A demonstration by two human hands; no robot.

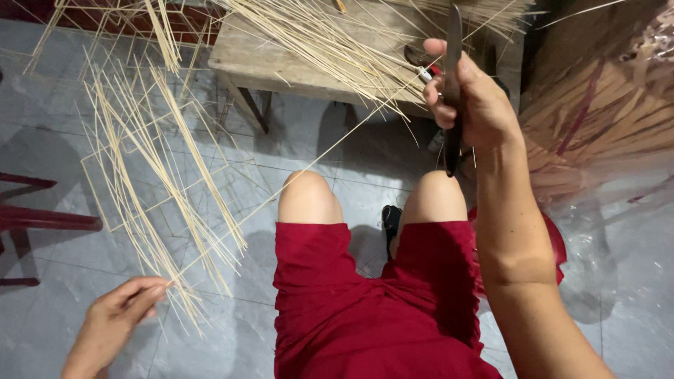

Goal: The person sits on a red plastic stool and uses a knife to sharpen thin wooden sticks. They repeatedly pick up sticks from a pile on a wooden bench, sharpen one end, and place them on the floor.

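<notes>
My right hand (469, 98) is raised in front of me, shut on a long dark knife (453, 84) whose blade points up and whose handle end hangs below my fist. A single thin bamboo strip (330, 151) runs diagonally from near that hand down to the left. My left hand (119, 316), low at the left, pinches the lower ends of a fanned bundle of thin pale bamboo strips (158, 182) that spread upward. My knees in red shorts (365, 295) are below.
A low wooden table (281, 60) ahead carries a heap of more bamboo strips (337, 38). Woven bamboo pieces under clear plastic (604, 119) stand at the right. A dark red chair (35, 221) is at the left, on a grey tiled floor (56, 126).
</notes>
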